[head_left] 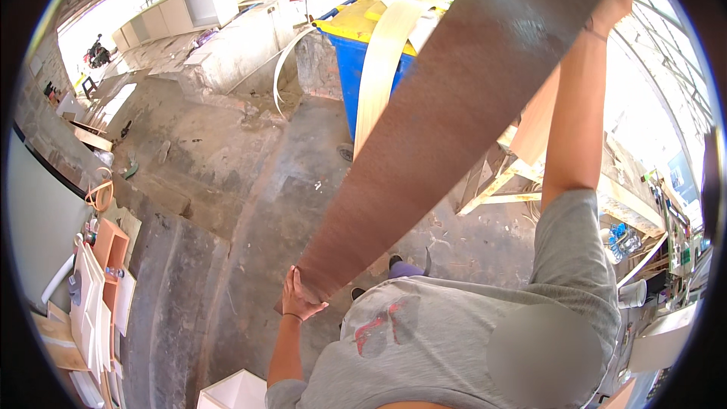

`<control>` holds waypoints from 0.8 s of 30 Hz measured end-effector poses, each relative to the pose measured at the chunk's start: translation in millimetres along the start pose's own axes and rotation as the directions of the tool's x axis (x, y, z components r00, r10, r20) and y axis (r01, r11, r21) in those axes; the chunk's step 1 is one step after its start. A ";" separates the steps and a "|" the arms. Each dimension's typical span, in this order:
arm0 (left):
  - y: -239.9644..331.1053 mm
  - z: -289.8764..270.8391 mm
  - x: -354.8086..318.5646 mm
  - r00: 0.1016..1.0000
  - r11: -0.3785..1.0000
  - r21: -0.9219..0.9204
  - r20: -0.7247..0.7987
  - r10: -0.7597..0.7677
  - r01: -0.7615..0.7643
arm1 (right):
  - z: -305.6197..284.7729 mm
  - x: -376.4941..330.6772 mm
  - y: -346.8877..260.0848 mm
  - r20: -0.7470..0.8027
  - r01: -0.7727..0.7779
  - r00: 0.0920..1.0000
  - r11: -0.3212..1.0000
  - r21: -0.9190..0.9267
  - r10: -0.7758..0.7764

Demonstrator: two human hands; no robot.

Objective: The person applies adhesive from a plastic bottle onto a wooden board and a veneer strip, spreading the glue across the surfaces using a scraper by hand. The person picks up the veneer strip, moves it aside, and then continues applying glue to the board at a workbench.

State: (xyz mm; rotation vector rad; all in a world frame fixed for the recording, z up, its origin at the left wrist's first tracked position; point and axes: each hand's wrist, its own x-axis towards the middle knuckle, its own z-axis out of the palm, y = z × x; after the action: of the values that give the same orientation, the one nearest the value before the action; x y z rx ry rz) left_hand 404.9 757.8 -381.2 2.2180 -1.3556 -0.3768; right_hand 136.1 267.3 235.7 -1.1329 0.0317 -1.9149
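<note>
A long, flat brown sheet (454, 91) with a faint sheen at its upper end slants across the view in front of me. Its narrow-looking lower end is near my waist and its wide end rises at the upper right. My left hand (301, 297) grips the lower end, fingers on the edge and thumb apart. At the far upper corner my right hand (615, 6) is closed on the sheet's edge with that arm raised high. Part of the right fingers is hidden behind the sheet.
Behind the sheet stands a blue bin (350, 76) with a yellow lid (356, 21), a pale wood-coloured strip (388, 49) hanging over it. A wooden frame (503, 182) is at the right. White panels (92, 303) lean at the left; a white box (235, 391) sits below.
</note>
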 end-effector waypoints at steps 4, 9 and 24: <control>0.4 -1.2 -4.8 0.994 0.997 -0.046 -0.081 -0.071 0.068 | 45.6 34.6 30.6 0.267 -0.159 0.956 0.981 0.114 0.123; -4.1 -0.1 -2.1 0.985 0.987 0.031 -0.070 -0.158 0.160 | 103.4 77.5 72.6 0.534 -0.342 0.821 0.922 0.180 0.201; 7.3 18.9 123.4 0.920 0.917 0.091 0.026 -0.391 0.388 | 94.4 174.6 328.5 0.647 -0.600 0.694 0.750 0.278 0.315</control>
State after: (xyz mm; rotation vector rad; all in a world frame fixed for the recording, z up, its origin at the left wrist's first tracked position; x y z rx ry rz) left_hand 447.6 640.5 -389.5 2.5665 -0.9556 -0.5190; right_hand 390.7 -17.5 272.6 -1.1612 -0.4175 -0.9780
